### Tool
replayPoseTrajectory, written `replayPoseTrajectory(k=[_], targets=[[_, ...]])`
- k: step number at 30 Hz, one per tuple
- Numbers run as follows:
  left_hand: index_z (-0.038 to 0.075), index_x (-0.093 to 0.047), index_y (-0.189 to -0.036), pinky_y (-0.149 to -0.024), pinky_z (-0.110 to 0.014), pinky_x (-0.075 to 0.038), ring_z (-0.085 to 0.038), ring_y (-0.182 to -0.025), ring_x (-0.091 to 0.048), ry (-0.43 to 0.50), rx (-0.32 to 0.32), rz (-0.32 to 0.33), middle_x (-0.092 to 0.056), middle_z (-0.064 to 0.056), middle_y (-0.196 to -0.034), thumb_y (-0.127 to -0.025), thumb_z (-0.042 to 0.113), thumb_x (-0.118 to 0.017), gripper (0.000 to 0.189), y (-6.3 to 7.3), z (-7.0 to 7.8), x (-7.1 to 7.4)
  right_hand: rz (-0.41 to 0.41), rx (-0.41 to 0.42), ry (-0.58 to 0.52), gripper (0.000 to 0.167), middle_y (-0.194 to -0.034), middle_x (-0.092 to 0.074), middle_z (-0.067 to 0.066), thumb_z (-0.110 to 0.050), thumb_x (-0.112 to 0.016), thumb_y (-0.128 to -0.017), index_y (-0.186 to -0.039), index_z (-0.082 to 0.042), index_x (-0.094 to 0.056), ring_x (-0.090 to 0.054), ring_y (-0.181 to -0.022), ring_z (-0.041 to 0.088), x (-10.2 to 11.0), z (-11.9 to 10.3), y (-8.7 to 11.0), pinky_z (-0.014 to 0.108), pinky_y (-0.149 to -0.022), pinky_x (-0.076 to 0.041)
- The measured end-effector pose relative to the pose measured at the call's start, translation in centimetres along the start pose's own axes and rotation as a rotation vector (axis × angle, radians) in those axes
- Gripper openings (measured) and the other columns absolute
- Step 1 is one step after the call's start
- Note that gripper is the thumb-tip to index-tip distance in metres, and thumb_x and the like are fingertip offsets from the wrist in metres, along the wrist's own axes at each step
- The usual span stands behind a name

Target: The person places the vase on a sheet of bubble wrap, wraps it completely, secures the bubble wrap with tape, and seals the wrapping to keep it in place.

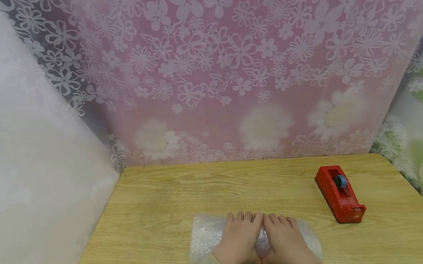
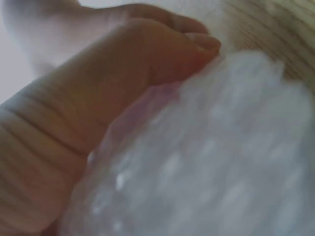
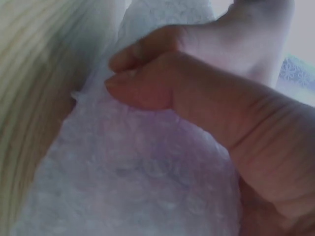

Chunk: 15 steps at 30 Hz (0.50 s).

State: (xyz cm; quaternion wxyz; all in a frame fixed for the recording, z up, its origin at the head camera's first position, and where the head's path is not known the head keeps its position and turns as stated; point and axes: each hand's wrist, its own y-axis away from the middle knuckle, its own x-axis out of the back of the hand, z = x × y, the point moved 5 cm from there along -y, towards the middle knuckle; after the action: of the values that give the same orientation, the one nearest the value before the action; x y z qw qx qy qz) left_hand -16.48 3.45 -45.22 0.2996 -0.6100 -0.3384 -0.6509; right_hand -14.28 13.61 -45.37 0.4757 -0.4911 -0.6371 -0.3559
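Observation:
A roll of clear bubble wrap [image 1: 205,235] lies across the front of the table, with something pinkish-purple showing through its layers. My left hand [image 1: 240,240] grips the roll left of its middle, fingers over the far side and thumb on the near side. Close beside it, my right hand [image 1: 284,241] grips the roll the same way, the two thumbs meeting. In the left wrist view the thumb presses along the bubble wrap [image 2: 211,157]. The right wrist view has that thumb lying on the bubble wrap [image 3: 142,172]. What is wrapped inside cannot be made out.
A red tape dispenser [image 1: 339,196] with a small blue-cored roll stands on the right of the wooden table [image 1: 147,221]. Flowered pink curtain [image 1: 207,86] hangs behind the back edge, and pale cloth [image 1: 29,164] hangs along the left side.

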Motion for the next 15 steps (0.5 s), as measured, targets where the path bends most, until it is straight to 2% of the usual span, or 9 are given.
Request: replayPoseTrajectory(k=[3,9,11,15], targets=[[0.025,-0.049,-0.134,-0.095,-0.049,-0.043,-0.02,-0.111,-0.056,-0.06,0.025,0.032,-0.058,0.004,-0.123,-0.049,0.063,-0.091,0.102,0.02,0.17,-0.2,-0.028,-0.002,-0.02,0.1,-0.121,-0.061,0.015,-0.054,-0.09,-0.053,-0.13,-0.001,-0.055,-0.056,-0.112,0.042,0.04,0.28,-0.3,0.064,-0.094,-0.038],[0.023,-0.052,-0.126,-0.09,-0.044,-0.042,-0.018,-0.101,-0.055,-0.156,0.041,0.121,-0.057,0.005,-0.114,-0.046,0.068,-0.088,0.098,0.45,0.64,-0.31,-0.046,0.007,-0.039,0.094,-0.12,-0.062,0.015,-0.045,-0.092,-0.051,-0.128,-0.003,-0.057,-0.057,-0.111,0.043,0.04,0.45,-0.5,0.065,-0.094,-0.038],[0.022,-0.052,-0.124,-0.089,-0.043,-0.043,-0.018,-0.099,-0.056,-0.163,0.032,0.14,-0.056,0.005,-0.112,-0.045,0.068,-0.088,0.099,0.59,0.71,-0.26,-0.057,0.015,-0.043,0.094,-0.12,-0.062,0.015,-0.046,-0.092,-0.051,-0.127,-0.003,-0.057,-0.057,-0.111,0.043,0.09,0.48,-0.55,0.066,-0.094,-0.038],[0.021,-0.054,-0.124,-0.09,-0.041,-0.045,-0.016,-0.095,-0.057,-0.142,-0.004,0.126,-0.056,0.005,-0.108,-0.043,0.07,-0.089,0.102,0.73,0.7,-0.26,-0.093,0.034,-0.058,0.096,-0.118,-0.063,0.015,-0.048,-0.093,-0.048,-0.125,-0.003,-0.058,-0.058,-0.109,0.042,0.16,0.59,-0.63,0.067,-0.092,-0.038]])
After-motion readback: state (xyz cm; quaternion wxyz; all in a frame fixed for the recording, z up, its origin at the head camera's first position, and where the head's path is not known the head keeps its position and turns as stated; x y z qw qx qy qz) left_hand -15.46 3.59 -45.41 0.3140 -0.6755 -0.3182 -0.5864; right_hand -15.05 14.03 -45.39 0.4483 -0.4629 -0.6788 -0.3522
